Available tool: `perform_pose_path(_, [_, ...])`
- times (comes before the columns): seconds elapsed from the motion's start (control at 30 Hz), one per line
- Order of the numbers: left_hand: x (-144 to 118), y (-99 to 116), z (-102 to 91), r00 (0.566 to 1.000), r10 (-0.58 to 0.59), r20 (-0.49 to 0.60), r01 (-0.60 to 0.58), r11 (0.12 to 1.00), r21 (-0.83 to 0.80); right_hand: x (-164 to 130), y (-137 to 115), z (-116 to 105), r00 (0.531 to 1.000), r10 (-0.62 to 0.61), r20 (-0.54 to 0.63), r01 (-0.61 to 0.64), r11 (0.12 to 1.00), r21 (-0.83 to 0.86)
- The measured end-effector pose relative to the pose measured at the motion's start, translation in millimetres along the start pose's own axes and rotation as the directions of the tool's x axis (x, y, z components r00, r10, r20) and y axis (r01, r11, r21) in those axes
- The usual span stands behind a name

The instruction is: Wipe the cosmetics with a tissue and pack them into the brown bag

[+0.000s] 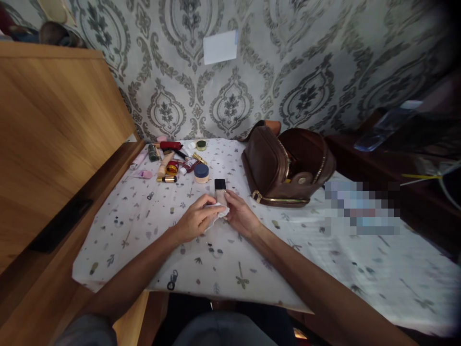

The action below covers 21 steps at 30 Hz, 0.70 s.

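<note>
My right hand (241,214) is closed round the side of a small bottle with a black cap (220,184), which looks like a foundation bottle and stands upright with its cap pointing away from me. Pressed against the bottle's lower part is a crumpled white wipe (218,215), pinched in the fingers of my left hand (196,218). The wipe and my fingers hide much of the bottle. Just beyond it sits a round jar with a blue lid (201,173). A gold and black tube (166,179) lies farther left.
Several cosmetics, among them a red tube (170,145) and a green-lidded jar (201,144), crowd the back left of the patterned cloth (144,250). An unzipped brown leather bag (266,163) stands at right. A wooden cabinet (61,105) borders the left; a blurred patch covers something at right.
</note>
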State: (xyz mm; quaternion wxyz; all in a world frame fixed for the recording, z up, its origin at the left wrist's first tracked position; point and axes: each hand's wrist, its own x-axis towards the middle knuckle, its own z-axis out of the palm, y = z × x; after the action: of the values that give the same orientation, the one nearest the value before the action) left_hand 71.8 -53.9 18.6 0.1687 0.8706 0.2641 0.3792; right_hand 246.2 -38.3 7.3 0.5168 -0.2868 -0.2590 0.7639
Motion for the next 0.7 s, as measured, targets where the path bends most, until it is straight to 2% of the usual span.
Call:
perform_pose_path(0.1, [-0.3,-3.8,1.6,0.999,0.001,-0.054,0.000,1.000,0.013,-1.5,1.2,-0.1,1.000,0.011,0.004,-0.011,1.000,-0.015])
perform_pose_path(0.23, [-0.1,-12.3,-0.5,0.979,-0.052,-0.197,0.063,0.997,0.051,-4.9,3.5,2.4,0.995,0.067,0.073,-0.062,0.996,-0.064])
perform_pose_path(0.4, [1.9,-21.4,-8.8,0.904,-0.178,-0.388,0.225,0.971,0.081,-7.4,6.3,6.0,0.981,0.110,0.158,-0.087,0.986,-0.143])
perform_pose_path(0.47, [2.3,-24.6,-10.5,0.890,-0.199,-0.410,0.242,0.969,0.055,-7.5,7.0,6.2,0.975,0.115,0.190,-0.084,0.983,-0.162])
perform_pose_path(0.53, [2.3,-27.3,-10.7,0.895,-0.204,-0.397,0.234,0.972,0.029,-7.3,7.6,5.5,0.974,0.107,0.200,-0.074,0.984,-0.164])
perform_pose_path(0.7, [2.2,-28.2,-10.0,0.915,-0.189,-0.355,0.205,0.979,0.007,-5.1,9.9,2.5,0.986,0.075,0.146,-0.058,0.992,-0.115])
